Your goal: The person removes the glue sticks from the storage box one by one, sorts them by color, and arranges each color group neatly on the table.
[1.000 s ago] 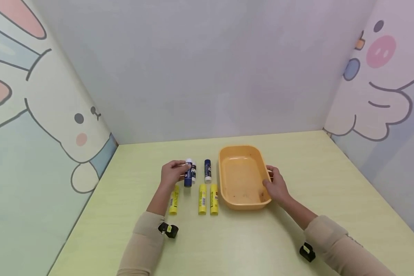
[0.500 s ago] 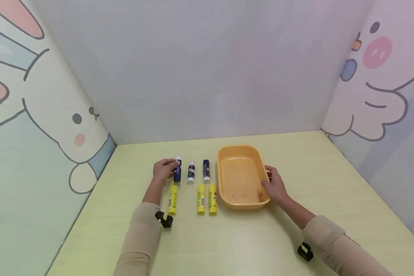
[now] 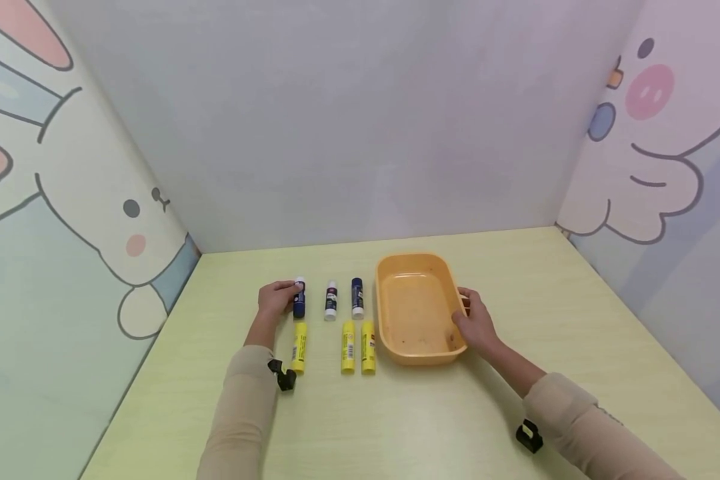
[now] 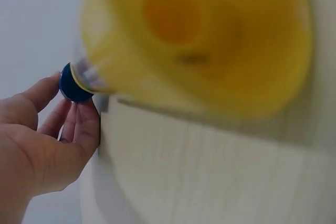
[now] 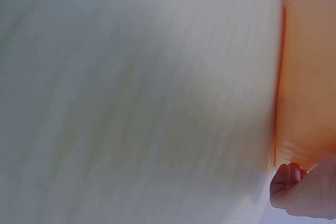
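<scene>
My left hand (image 3: 278, 297) pinches a dark blue glue stick (image 3: 299, 303) with a white end, just behind the leftmost yellow glue stick (image 3: 299, 348). In the left wrist view, thumb and fingers close around its blue end (image 4: 73, 85), while a yellow glue stick looms large and blurred in front. To its right lie a white-capped glue stick (image 3: 331, 301) with a dark label and a blue-capped one (image 3: 357, 298). My right hand (image 3: 479, 323) grips the right side of an orange plastic basket (image 3: 420, 360), thumb over the rim, fingers at the handle outside.
Two more yellow glue sticks, one (image 3: 348, 347) beside the other (image 3: 369, 347), lie left of the basket in the front row. The pale table (image 3: 408, 420) meets a grey wall (image 3: 360, 133) at the back and cartoon-painted walls at both sides.
My left hand has carried the blue glue stick leftward, away from the white-capped one, to behind the leftmost yellow stick. My right hand keeps its grip on the basket.
</scene>
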Demonstrator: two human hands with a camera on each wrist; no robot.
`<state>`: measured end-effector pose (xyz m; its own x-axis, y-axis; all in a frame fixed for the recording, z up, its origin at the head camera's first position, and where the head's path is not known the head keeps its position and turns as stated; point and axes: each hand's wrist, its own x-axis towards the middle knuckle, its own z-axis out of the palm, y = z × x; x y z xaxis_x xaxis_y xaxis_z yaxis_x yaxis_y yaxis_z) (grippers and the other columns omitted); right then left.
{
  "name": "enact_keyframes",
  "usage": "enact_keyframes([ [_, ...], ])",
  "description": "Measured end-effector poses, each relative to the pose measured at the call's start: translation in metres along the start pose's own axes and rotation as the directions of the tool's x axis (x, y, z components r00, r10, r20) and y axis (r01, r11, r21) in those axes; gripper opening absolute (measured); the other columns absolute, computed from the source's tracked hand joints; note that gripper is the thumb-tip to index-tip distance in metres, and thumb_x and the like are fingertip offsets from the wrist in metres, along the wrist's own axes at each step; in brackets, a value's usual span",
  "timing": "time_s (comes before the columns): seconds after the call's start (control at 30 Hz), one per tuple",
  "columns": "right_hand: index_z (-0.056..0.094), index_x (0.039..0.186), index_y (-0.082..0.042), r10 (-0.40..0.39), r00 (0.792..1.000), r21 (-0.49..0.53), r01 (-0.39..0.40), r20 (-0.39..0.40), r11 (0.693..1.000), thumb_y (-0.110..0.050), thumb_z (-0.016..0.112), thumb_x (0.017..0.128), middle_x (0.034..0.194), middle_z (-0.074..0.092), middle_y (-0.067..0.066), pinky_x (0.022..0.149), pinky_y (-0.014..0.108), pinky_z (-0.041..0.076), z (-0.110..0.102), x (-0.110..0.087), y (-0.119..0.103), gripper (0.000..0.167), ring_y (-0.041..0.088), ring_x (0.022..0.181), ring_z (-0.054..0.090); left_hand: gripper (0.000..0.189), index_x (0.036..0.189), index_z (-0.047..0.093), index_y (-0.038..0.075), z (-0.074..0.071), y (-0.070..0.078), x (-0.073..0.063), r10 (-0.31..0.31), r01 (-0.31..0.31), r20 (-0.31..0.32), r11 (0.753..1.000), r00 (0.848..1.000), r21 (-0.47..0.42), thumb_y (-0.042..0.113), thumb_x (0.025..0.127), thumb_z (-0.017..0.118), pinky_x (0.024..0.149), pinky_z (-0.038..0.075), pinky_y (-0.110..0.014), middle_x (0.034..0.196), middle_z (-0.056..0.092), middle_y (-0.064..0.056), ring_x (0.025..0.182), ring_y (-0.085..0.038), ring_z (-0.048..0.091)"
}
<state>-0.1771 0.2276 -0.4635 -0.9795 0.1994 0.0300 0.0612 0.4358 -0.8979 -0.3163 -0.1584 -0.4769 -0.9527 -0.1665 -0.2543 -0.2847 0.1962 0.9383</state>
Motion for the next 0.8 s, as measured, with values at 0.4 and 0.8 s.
enact_keyframes([
  [0.4, 0.030, 0.136, 0.006, 0.001, 1.000, -0.004, -0.001, 0.001, 1.000, 0.006, 0.045, 0.086, 0.120, 0.045, 0.030, 0.086, 0.046, 0.044, 0.0013, 0.0006, 0.0011, 0.052, 0.038, 0.106, 0.048, 0.034, 0.110, 0.066, 0.004, 0.0057, 0.0017, 0.0000, 0.042, -0.033, -0.037, 0.977, 0.998, 0.211, 0.024, 0.083, 0.072, 0.066, 0.050, -0.026, 0.108, 0.062, -0.014, 0.092, -0.023, 0.058],
  [0.8, 0.031, 0.136, 0.006, -0.005, 1.000, -0.008, 0.005, -0.009, 1.000, 0.006, 0.044, 0.086, 0.120, 0.046, 0.030, 0.085, 0.046, 0.045, 0.0009, 0.0001, 0.0030, 0.052, 0.039, 0.106, 0.048, 0.039, 0.113, 0.064, 0.002, 0.0058, 0.0020, -0.0009, 0.026, -0.012, -0.051, 0.967, 0.998, 0.255, 0.025, 0.082, 0.072, 0.070, 0.050, -0.030, 0.106, 0.061, -0.016, 0.088, -0.023, 0.058],
])
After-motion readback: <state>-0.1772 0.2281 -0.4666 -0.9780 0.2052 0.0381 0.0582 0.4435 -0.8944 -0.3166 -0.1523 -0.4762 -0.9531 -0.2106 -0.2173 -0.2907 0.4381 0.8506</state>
